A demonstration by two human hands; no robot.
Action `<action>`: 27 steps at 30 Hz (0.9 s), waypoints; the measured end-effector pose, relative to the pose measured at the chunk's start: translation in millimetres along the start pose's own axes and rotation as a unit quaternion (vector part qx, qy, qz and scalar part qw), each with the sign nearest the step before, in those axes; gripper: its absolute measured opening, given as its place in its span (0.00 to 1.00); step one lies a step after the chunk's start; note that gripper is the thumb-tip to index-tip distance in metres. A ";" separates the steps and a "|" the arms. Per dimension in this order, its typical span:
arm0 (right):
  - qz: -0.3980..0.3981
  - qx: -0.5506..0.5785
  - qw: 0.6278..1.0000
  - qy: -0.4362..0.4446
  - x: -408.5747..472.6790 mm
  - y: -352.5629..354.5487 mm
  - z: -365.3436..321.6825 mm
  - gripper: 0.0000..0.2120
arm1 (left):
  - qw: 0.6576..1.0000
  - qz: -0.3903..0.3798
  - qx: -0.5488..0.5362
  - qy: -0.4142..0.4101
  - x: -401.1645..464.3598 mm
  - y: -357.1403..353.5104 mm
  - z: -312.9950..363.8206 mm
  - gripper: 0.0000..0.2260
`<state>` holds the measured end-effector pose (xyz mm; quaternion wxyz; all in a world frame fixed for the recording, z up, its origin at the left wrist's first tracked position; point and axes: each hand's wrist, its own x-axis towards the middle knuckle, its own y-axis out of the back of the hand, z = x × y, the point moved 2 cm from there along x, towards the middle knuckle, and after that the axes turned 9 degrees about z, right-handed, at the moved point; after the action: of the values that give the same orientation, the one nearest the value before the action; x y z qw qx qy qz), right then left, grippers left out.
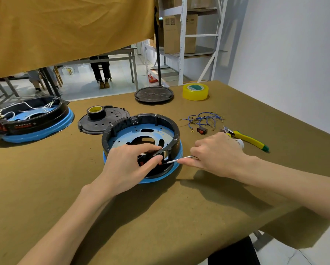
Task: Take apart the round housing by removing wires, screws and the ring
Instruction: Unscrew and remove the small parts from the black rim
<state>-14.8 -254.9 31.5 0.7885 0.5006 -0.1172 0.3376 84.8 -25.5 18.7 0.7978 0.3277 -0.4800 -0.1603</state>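
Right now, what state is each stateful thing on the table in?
Round housing: open, cover off, no wires inside.
Second housing: open, white wires inside.
Black cover: off, flat.
Blue wires: removed, loose pile.
Left hand: pinching a switch on the rim.
Right hand: gripping a metal tool.

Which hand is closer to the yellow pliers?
The right hand. It sits just in front of the yellow pliers, holding a thin metal tool. The left hand is farther away, gripping the near rim of the round housing.
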 end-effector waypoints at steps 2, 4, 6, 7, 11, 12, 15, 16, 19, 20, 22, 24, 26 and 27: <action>-0.008 0.006 1.000 -0.008 0.5 0.3 -0.1 0.36 | 1.000 0.005 -0.004 0.010 0.2 -0.2 -1.5 0.21; -0.015 0.010 1.000 -0.012 0.1 0.2 0.4 0.36 | 0.999 0.012 -0.015 0.025 0.7 -0.5 -3.7 0.19; -0.019 0.012 1.000 -0.016 -1.1 0.7 1.0 0.35 | 0.999 0.015 -0.019 0.040 1.9 -1.2 -4.4 0.18; -0.014 0.015 1.000 -0.022 -2.3 1.7 1.5 0.35 | 0.999 0.015 -0.014 0.045 2.4 -1.5 -4.1 0.18; -0.006 0.020 0.999 -0.044 -6.5 4.3 1.9 0.35 | 0.999 0.007 0.006 0.050 3.4 -2.1 -2.3 0.16; -0.009 0.021 0.999 -0.046 -6.6 4.0 0.8 0.35 | 0.999 0.007 0.004 0.051 3.3 -1.4 -1.7 0.16; -0.023 0.032 0.998 -0.046 -4.8 4.1 -2.5 0.37 | 0.999 0.010 -0.011 0.052 3.7 1.2 0.6 0.16; -0.032 0.036 0.998 -0.046 -4.0 4.7 -2.8 0.37 | 0.998 0.012 -0.016 0.053 4.1 2.2 1.2 0.17; -0.056 0.052 0.995 -0.059 -4.4 5.2 -4.2 0.39 | 0.998 0.008 -0.031 0.055 4.9 3.4 1.9 0.19; -0.067 0.065 0.993 -0.071 -5.7 4.0 -5.1 0.39 | 0.998 0.006 -0.035 0.055 5.0 3.2 1.9 0.20; -0.099 0.114 0.982 -0.113 -9.6 1.5 -8.2 0.38 | 0.998 0.005 -0.039 0.056 5.0 3.3 2.5 0.20; -0.120 0.154 0.969 -0.152 -12.1 1.1 -11.4 0.37 | 0.997 0.010 -0.043 0.057 5.2 3.3 2.5 0.21; -0.136 0.175 0.960 -0.174 -12.1 3.7 -12.2 0.36 | 0.997 0.011 -0.045 0.057 5.3 3.4 3.0 0.21; -0.139 0.176 0.958 -0.177 -11.1 5.0 -11.4 0.35 | 0.997 0.011 -0.047 0.057 5.4 3.9 3.1 0.21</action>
<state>-28.1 -248.2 23.9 0.6934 0.6948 -0.1230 0.1461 84.5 -26.9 25.9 0.8401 0.2933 -0.4291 -0.1553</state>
